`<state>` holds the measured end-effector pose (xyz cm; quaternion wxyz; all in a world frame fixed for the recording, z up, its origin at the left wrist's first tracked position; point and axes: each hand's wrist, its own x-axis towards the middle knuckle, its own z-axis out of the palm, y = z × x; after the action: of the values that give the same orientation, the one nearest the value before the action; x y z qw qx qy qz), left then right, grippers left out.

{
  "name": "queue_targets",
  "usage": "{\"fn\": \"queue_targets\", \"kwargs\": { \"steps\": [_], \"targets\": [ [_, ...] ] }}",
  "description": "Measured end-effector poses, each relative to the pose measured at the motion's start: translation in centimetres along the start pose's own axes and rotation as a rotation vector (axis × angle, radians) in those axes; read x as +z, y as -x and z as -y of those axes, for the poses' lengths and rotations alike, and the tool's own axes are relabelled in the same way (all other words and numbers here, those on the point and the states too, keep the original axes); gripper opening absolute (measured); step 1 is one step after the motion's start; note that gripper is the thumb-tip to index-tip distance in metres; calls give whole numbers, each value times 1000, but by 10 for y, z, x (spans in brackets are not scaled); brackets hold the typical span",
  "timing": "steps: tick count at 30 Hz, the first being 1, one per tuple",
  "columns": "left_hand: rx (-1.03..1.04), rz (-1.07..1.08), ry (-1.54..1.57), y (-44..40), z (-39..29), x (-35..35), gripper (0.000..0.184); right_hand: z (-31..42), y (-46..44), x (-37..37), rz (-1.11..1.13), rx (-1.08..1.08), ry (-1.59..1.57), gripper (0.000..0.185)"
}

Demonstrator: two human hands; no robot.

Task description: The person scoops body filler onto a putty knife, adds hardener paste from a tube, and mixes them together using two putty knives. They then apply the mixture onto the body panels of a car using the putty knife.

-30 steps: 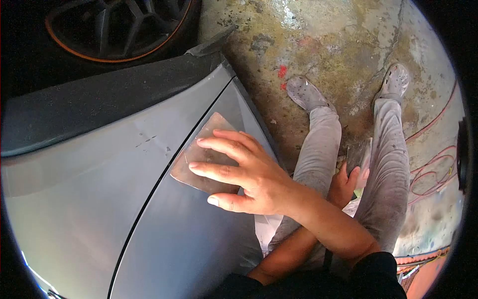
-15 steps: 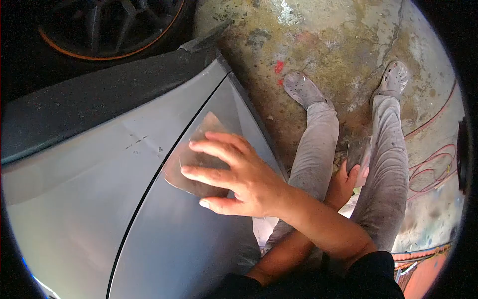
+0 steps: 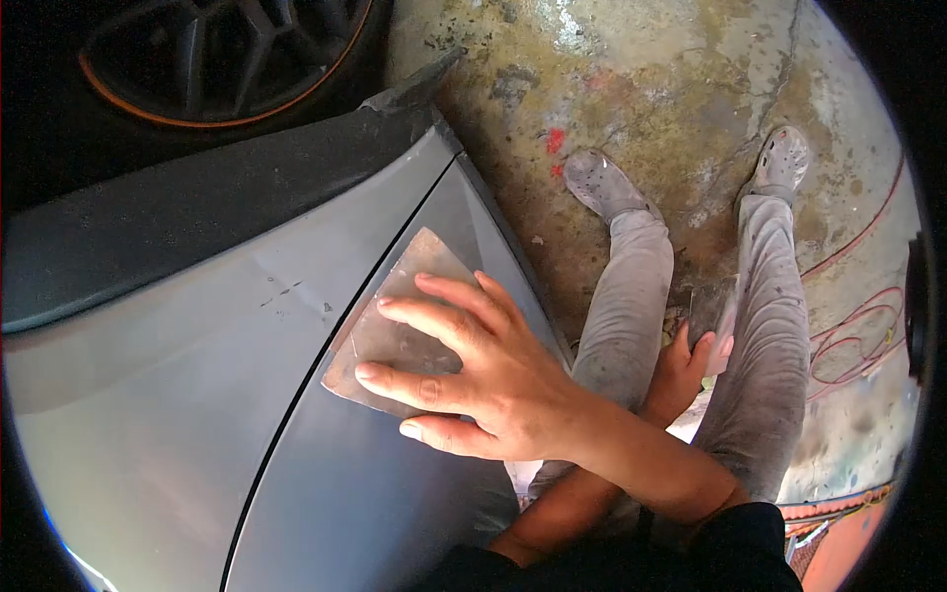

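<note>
My right hand point(image 3: 483, 365) reaches across to the left over the grey car body panel point(image 3: 335, 493). It grips a flat, worn putty spreader point(image 3: 404, 340) with the fingers spread over its face and the thumb at its lower edge. The spreader lies over the panel beside the dark seam; whether its whole edge touches cannot be seen. Under the crossed right forearm, my left hand point(image 3: 679, 375) is closed around a dark flat plate point(image 3: 705, 311) with a pinkish side, held between the legs.
A black wheel with an orange rim line point(image 3: 227, 120) and dark trim point(image 3: 197, 202) are at upper left. Small dark marks point(image 3: 284, 291) show on the neighbouring panel. Stained concrete floor point(image 3: 671, 79) surrounds my clogs point(image 3: 604, 183). A red hose point(image 3: 858, 335) lies coiled at right.
My right hand and the spreader have shifted slightly down in view, and the spreader's outline looks sharper and straighter. My left hand keeps its hold on the plate. The whole view has shifted slightly.
</note>
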<state>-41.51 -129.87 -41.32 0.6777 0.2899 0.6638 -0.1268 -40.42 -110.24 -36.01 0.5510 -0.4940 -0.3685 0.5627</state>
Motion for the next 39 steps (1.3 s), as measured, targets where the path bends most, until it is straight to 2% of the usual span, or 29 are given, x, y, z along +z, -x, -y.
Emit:
{"fn": "queue_targets", "kwargs": {
  "steps": [18,21,30,39],
  "targets": [
    [-16,20,14,-2,-1,-1,37,-14,12,13,17,-26,-50,55],
    [-3,1,-14,0,2,0,38,-18,22,-1,92,6,-58,55],
    [14,2,43,-2,-2,-1,37,-14,1,8,-40,-7,-146,57],
    [3,0,5,-2,-2,-1,38,-13,-6,14,-61,-29,-122,57]
  ]
}}
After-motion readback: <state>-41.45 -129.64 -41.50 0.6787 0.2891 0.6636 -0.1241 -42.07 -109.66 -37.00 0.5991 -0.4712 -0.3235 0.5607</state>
